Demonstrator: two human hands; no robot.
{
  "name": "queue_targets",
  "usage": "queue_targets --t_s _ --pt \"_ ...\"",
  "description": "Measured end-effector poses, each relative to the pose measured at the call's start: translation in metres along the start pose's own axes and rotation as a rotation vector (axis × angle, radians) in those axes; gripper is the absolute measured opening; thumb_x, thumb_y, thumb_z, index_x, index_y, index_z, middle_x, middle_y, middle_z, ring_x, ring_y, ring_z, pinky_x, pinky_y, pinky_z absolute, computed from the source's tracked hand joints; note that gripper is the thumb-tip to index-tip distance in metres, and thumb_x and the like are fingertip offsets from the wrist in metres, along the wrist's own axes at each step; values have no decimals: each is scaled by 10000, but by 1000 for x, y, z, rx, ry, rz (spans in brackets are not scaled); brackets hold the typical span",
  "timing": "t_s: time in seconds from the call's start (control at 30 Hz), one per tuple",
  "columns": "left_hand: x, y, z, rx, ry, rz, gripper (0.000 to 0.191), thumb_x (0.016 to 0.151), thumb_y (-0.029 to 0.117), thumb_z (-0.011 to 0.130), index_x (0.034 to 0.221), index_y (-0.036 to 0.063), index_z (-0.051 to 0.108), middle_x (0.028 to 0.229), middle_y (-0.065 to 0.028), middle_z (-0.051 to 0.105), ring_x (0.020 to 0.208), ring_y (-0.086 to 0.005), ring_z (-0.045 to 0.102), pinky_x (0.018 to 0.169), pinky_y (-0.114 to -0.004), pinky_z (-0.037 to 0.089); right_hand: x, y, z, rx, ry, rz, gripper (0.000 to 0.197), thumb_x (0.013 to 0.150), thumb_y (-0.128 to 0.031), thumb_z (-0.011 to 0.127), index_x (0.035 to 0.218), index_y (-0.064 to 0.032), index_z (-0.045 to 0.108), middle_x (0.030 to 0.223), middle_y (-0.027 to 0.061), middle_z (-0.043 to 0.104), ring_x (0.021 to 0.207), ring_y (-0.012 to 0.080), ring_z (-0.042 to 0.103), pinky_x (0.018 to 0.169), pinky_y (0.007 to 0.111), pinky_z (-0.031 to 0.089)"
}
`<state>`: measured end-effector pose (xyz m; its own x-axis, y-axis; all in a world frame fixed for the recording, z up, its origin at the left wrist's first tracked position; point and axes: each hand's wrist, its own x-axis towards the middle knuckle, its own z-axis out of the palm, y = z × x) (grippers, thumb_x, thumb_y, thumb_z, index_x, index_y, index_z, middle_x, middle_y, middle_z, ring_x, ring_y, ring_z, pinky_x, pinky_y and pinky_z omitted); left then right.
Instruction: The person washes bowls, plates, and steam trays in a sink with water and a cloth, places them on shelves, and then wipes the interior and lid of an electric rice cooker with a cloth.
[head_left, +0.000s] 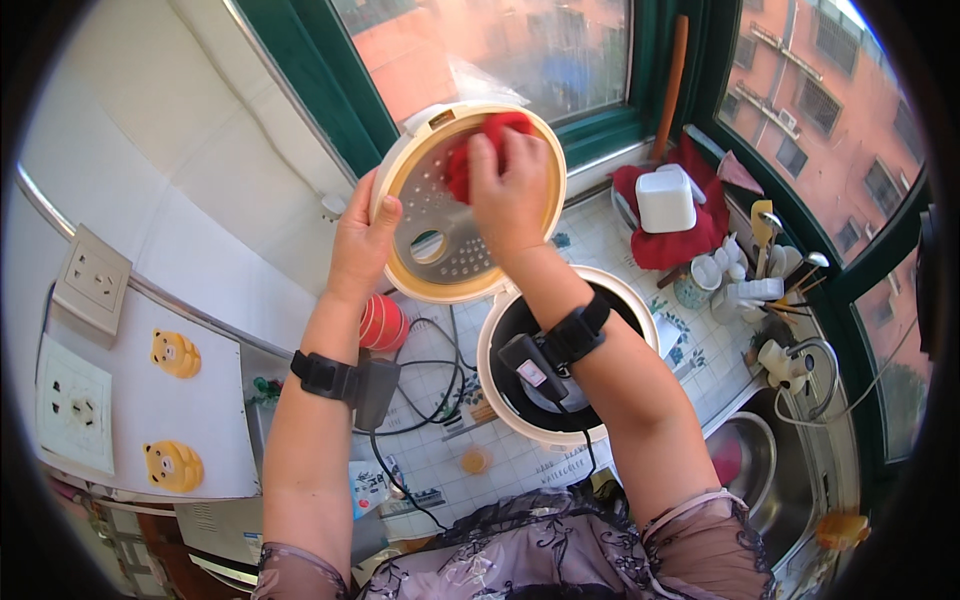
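The raised lid of a rice cooker (439, 255) shows its inner metal plate, pierced with small holes and one larger round opening. My left hand (364, 236) grips the lid's left rim, thumb on the front. A red cloth (459, 169) is bunched in my right hand (510, 187), pressed against the upper right of the plate. Below the lid stands the round cooker body (491, 360), pale-rimmed and dark inside, partly hidden by my right forearm and the device strapped to my wrist.
A red round container (382, 322) and a looped black cable (431, 364) lie left of the cooker. On the right are a white box (665, 202) on red cloth, a utensil holder (701, 279), a faucet (784, 367) and a sink with a metal basin (761, 450). Windows rise behind.
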<state>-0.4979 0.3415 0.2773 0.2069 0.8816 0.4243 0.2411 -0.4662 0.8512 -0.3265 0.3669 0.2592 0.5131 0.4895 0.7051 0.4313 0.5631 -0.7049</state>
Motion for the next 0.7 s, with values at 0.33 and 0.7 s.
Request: queue_targets --t_s 0.33,0.7 --pt "-2 -2 -2 -2 -33 55 575 947 424 503 1345 18 415 1272 -57 505 1164 -130 453 997 -267 353 -8 -4 -9 -125 -229 -718 266 717 -88 580 973 -27 619 972 111 534 871 273 542 754 334 499" --pt "-3 -3 3 -127 26 20 609 896 465 584 1288 15 467 1170 -30 549 1068 -108 477 948 -253 364 -30 81 -34 -431 -126 -326 333 767 -59 567 1098 -29 575 1102 165 506 971 350 514 808 397 479"
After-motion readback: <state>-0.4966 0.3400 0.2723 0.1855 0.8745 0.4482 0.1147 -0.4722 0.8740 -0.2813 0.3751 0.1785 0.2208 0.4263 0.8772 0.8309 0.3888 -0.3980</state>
